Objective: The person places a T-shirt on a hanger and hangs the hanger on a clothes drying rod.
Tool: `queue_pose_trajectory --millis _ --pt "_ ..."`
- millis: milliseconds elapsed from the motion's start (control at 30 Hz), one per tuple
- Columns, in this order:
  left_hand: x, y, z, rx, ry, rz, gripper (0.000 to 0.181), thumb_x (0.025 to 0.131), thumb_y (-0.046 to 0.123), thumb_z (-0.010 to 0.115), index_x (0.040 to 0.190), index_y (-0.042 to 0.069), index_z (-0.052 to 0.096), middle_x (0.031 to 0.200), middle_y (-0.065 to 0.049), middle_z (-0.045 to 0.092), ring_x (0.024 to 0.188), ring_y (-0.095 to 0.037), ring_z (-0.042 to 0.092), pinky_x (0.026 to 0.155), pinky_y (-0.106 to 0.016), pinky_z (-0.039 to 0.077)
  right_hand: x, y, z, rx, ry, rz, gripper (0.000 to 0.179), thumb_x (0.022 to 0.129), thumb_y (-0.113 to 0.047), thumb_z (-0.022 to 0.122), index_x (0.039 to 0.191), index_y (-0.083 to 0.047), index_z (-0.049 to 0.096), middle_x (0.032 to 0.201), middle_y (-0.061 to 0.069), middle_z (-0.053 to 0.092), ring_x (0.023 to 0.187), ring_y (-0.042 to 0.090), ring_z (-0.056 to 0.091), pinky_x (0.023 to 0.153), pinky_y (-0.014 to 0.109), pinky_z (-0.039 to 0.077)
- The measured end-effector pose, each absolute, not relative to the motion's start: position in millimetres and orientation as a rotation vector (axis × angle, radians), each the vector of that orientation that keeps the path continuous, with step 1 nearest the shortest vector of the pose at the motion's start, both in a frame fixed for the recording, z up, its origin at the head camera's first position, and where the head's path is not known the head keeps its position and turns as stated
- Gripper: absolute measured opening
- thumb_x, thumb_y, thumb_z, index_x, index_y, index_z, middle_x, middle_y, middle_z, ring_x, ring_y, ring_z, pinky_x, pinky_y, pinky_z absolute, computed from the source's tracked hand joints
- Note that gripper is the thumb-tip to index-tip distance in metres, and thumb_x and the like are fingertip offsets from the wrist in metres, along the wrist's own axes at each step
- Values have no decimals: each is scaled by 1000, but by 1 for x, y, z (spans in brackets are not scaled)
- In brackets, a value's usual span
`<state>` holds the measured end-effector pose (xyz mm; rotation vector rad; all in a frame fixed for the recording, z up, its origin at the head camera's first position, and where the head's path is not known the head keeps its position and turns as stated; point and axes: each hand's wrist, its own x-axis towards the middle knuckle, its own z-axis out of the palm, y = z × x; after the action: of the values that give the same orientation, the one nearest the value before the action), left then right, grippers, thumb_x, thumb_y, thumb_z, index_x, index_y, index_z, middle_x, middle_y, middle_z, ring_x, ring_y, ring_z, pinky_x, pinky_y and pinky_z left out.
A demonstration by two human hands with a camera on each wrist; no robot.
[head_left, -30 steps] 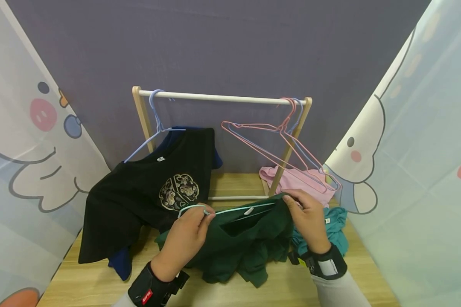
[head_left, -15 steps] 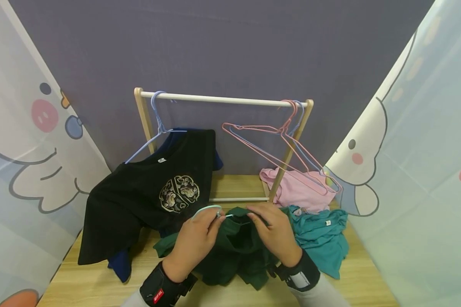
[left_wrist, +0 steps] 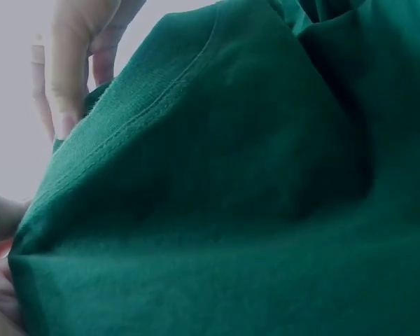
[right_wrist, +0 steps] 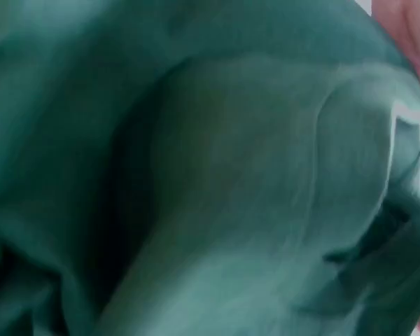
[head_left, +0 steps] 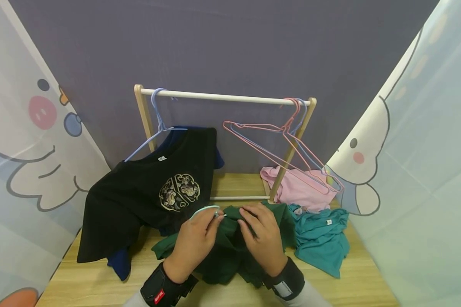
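My left hand [head_left: 195, 238] pinches a mint-green clothes hanger [head_left: 205, 208] by the neck, just below its hook. The rest of the hanger is hidden by cloth and fingers. Around it lies a dark green shirt [head_left: 220, 260], bunched up over the tabletop. My right hand [head_left: 263, 238] pinches the shirt's neckline close to the hanger's neck, fingertips over the cloth and thumb in front. Green fabric with a stitched seam fills most of the left wrist view, where fingers [left_wrist: 66, 84] show at the upper left edge.
A white-railed rack [head_left: 215, 97] stands behind. A black shirt [head_left: 138, 196] hangs at its left on a blue hanger [head_left: 159, 123]; pink hangers [head_left: 288, 123] and a blue one hang right. Pink cloth [head_left: 296, 192] and a teal shirt [head_left: 322, 243] lie on the wooden table [head_left: 353, 277].
My right hand has moved left from the shirt's right shoulder to the neckline beside my left hand, gathering cloth over the hanger. My left hand has shifted slightly right, still holding the hanger.
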<state>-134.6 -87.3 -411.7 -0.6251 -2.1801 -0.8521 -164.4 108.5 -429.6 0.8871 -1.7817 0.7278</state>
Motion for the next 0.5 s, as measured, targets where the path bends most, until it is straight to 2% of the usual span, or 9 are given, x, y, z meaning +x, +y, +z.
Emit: queue_pose_trajectory --millis 200,367,500 --pt "-135 -93 -410 -600 -2191 -903 8 93 21 57 97 16 62 94 4 65 93 -8 58 71 -34 56 -177 141 -432 772 -1852 837 44 72 1 59 117 1 61 112 20 61 107 32 52 98 33 39" --pt "-135 -97 -408 -582 -2196 -957 7 93 20 57 97 17 61 93 5 63 93 -7 57 70 -34 55 -189 176 -438 533 -1986 898 41 80 -3 60 121 -4 59 118 15 59 111 26 49 98 30 38" --pt "-134 -100 -407 -564 -2205 -975 7 93 21 56 96 18 61 93 6 63 93 -6 57 70 -35 55 -196 195 -444 409 -2085 955 36 84 -11 65 119 -9 61 114 10 62 106 19 52 91 31 42"
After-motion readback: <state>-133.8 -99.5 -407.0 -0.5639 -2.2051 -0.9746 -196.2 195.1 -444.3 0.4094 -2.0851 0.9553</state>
